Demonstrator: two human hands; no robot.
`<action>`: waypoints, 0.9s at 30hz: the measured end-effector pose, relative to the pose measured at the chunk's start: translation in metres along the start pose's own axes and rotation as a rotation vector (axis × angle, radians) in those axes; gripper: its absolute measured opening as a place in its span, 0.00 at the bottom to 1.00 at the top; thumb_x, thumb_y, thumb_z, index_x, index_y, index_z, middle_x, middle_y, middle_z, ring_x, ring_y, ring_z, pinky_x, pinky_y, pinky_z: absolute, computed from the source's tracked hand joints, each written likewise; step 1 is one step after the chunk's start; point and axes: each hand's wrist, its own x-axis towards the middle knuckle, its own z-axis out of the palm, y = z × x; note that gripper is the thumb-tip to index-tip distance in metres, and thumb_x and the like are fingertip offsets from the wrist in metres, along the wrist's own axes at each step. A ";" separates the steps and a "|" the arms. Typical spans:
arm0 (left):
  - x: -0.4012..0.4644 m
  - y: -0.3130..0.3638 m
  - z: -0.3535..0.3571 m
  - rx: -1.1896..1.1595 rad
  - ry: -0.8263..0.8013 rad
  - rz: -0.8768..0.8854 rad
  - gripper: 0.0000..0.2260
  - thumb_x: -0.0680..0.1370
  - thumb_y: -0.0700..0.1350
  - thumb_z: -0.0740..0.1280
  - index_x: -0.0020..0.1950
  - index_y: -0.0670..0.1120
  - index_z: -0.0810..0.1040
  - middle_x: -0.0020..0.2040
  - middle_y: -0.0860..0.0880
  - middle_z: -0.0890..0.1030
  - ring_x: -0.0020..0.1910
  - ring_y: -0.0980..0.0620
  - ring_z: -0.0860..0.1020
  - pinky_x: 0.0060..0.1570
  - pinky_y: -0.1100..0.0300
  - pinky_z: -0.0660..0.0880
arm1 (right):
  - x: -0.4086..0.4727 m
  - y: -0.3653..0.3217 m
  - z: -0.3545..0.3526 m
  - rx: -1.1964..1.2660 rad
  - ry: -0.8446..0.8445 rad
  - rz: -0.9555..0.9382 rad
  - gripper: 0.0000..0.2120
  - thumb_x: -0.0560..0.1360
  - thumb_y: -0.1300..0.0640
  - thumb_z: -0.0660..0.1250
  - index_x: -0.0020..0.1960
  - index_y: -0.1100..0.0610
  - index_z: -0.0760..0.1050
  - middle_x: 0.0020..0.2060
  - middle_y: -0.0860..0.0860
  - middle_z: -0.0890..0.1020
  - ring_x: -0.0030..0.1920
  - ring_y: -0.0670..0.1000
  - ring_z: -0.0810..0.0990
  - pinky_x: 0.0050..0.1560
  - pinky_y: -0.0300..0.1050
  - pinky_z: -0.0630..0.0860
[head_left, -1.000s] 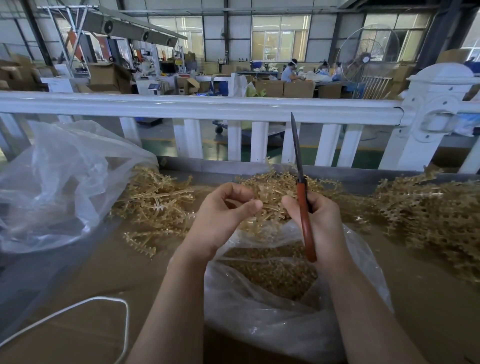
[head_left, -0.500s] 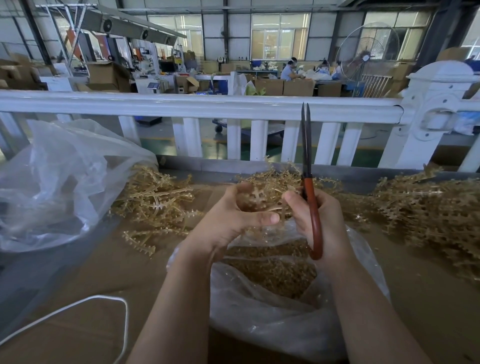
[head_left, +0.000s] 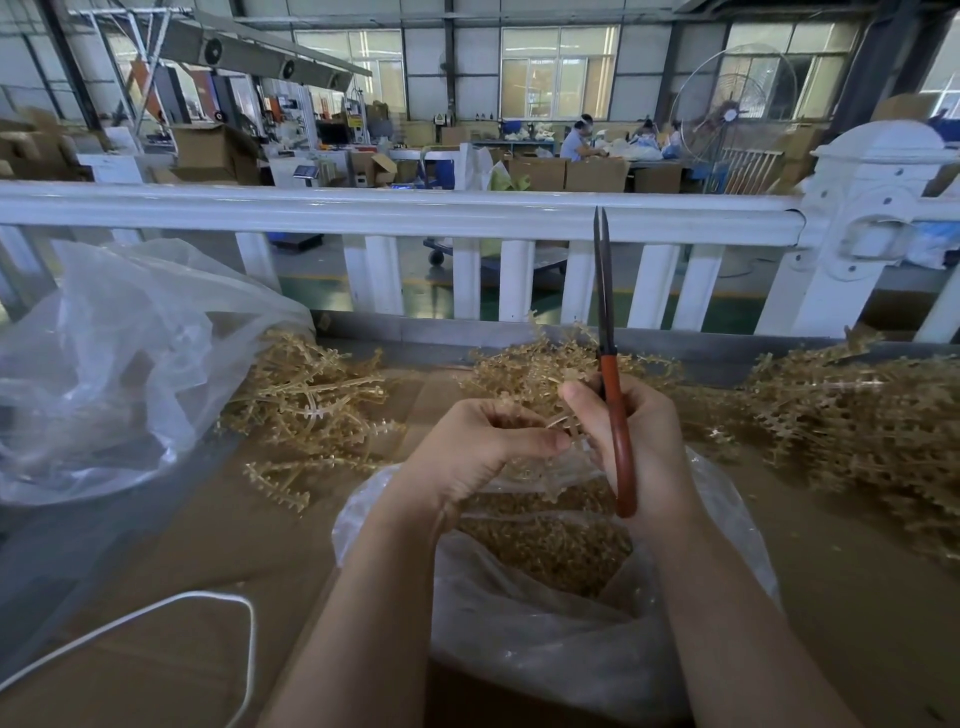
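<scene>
My right hand (head_left: 641, 441) grips red-handled scissors (head_left: 615, 415) with the dark blades pointing up and nearly together. My left hand (head_left: 478, 452) curls its fingers round a small tan plastic sprue piece (head_left: 563, 421), held between both hands. Right below them sits an open clear plastic bag (head_left: 571, 639) with many small tan cut parts (head_left: 550, 545) inside. Piles of tan plastic sprues lie on the brown table: a left sprue pile (head_left: 311, 405), a middle sprue pile (head_left: 524, 369) behind my hands, and a large right sprue pile (head_left: 857, 431).
A crumpled clear plastic bag (head_left: 104, 374) lies at the left. A white cord (head_left: 156, 613) loops over the table's near left. A white railing (head_left: 395, 213) runs behind the table's metal edge (head_left: 415, 330). Beyond it are boxes, a fan and seated people.
The scissors have swung from a left tilt to nearly upright. My left hand has turned the sprue piece and closed its fingers tighter round it, close against my right hand.
</scene>
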 end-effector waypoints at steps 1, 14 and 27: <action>0.000 0.001 0.000 0.001 -0.001 0.002 0.07 0.71 0.40 0.77 0.35 0.48 0.82 0.26 0.57 0.78 0.22 0.65 0.71 0.24 0.75 0.65 | 0.000 -0.001 0.000 0.007 -0.004 -0.004 0.10 0.74 0.54 0.74 0.37 0.54 0.77 0.24 0.44 0.74 0.25 0.42 0.71 0.28 0.33 0.69; -0.001 0.003 0.011 -0.052 -0.010 0.001 0.03 0.68 0.44 0.79 0.38 0.49 0.86 0.35 0.52 0.84 0.33 0.61 0.80 0.36 0.71 0.73 | -0.003 -0.004 0.001 0.056 -0.004 0.003 0.09 0.76 0.55 0.73 0.37 0.51 0.81 0.28 0.44 0.77 0.29 0.44 0.76 0.31 0.35 0.72; -0.003 0.005 0.009 -0.065 0.073 -0.049 0.03 0.70 0.40 0.76 0.42 0.47 0.87 0.41 0.49 0.86 0.40 0.56 0.79 0.42 0.64 0.72 | -0.004 -0.004 0.001 0.174 -0.073 -0.015 0.07 0.69 0.47 0.74 0.40 0.51 0.83 0.27 0.43 0.79 0.28 0.40 0.78 0.30 0.30 0.72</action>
